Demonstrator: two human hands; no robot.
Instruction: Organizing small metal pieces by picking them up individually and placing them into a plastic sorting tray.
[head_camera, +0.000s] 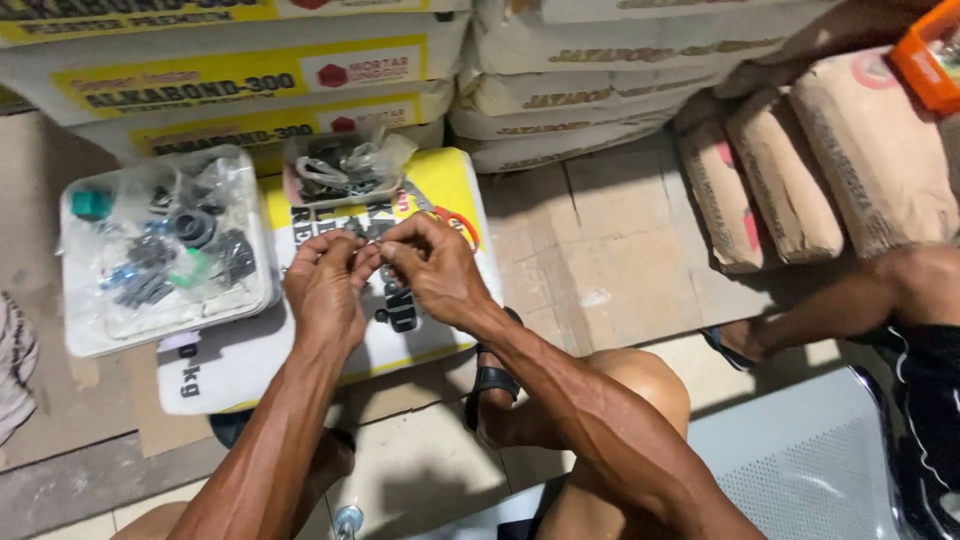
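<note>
Near edge: grey perforated metal bench seat (800, 470), person's bare knees, black sandal (490, 385) on the tiled floor. Both forearms reach forward. Left hand (325, 285) and right hand (435, 270) meet fingertip to fingertip, pinching a tiny metal part (372, 243) between them; too small to tell what it is. Hands hover over a white-and-yellow sack (400, 320) lying flat on the floor. Just left of the hands, on that sack, a white tray (85, 335) of bagged black and green plastic fittings. Behind the hands, a smaller clear bag of dark parts (340, 168). Far back: stacked sacks (250, 80), brown sacks (800, 170) leaning on the right. Another person's leg (850, 300) at right.
</note>
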